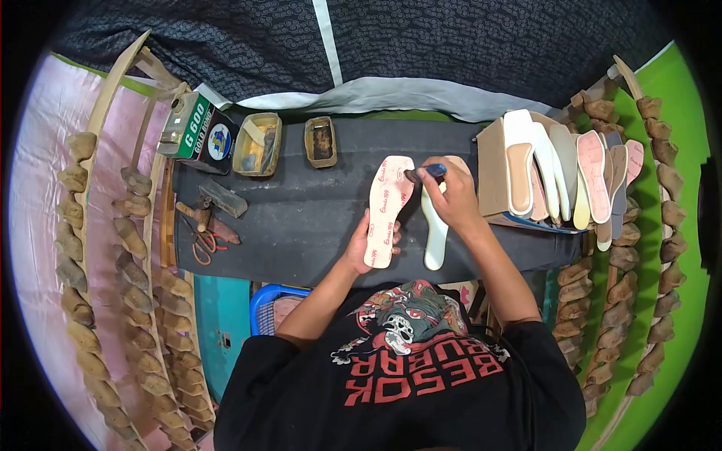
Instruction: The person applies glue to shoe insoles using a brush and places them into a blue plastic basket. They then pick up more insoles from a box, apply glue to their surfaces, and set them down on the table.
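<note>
In the head view, my left hand (361,239) is closed around the lower part of a pale insole (386,218) printed with red lettering. Near the upper right edge of that insole, my right hand (459,197) grips a brush with a blue handle (436,171). The brush's dark tip (411,176) is at the insole's surface; whether it touches cannot be made out. Below my right hand, a white insole (435,244) lies on the dark tabletop (301,218). Another pale piece (459,163) shows partly behind my right hand.
A cardboard box (492,169) holding several insoles stands at the right. At the back left are a G 600 can (188,131) and two tubs, one (257,154) with tools and one (321,150) dark inside. Scissors (203,248) lie left. Racks of shoe lasts (71,214) flank both sides.
</note>
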`<state>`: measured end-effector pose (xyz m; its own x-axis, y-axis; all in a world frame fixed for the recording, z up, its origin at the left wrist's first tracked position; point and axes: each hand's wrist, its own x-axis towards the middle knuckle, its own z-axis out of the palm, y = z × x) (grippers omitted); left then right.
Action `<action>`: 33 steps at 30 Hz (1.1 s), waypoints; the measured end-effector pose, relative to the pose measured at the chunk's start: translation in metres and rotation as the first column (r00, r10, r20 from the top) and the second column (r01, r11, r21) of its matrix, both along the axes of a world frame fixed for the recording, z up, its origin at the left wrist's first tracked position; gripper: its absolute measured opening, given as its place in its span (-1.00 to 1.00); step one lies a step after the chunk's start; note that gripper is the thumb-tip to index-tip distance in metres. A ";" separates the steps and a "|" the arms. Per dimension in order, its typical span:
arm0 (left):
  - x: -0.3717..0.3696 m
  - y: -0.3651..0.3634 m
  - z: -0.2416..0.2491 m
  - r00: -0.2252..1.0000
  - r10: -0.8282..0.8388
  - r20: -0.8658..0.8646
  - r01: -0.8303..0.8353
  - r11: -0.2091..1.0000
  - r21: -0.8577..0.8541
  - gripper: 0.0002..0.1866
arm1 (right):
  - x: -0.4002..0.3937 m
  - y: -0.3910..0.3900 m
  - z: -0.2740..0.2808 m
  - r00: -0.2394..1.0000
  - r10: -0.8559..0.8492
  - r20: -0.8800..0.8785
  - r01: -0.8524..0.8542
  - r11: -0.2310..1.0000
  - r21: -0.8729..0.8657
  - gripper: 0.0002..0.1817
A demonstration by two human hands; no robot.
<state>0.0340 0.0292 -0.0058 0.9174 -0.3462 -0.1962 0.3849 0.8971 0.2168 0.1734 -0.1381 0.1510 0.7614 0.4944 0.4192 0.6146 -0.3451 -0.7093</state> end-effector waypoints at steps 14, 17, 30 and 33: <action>-0.001 -0.009 -0.007 0.999 -0.020 -0.031 0.019 1.000 -0.014 -0.32 | 0.021 0.007 0.001 0.997 0.059 0.055 -0.059 0.998 -0.009 -0.85; -0.001 -0.008 -0.011 0.999 -0.002 -0.034 0.002 1.000 -0.002 -0.32 | 0.008 0.013 -0.005 0.985 0.170 -0.037 -0.170 0.985 -0.006 -0.83; -0.003 -0.010 -0.007 0.999 -0.039 -0.010 0.039 0.999 -0.021 -0.31 | 0.017 0.017 0.002 0.994 0.102 0.045 -0.100 0.994 -0.034 -0.84; -0.003 -0.011 -0.011 0.999 -0.044 -0.014 0.043 0.999 -0.012 -0.33 | 0.003 0.018 -0.009 0.986 0.151 0.068 -0.149 0.988 -0.035 -0.81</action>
<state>0.0315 0.0185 -0.0163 0.8985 -0.3882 -0.2051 0.4267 0.8819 0.2003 0.1765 -0.1200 0.1424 0.6466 0.6140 0.4527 0.7093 -0.2656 -0.6530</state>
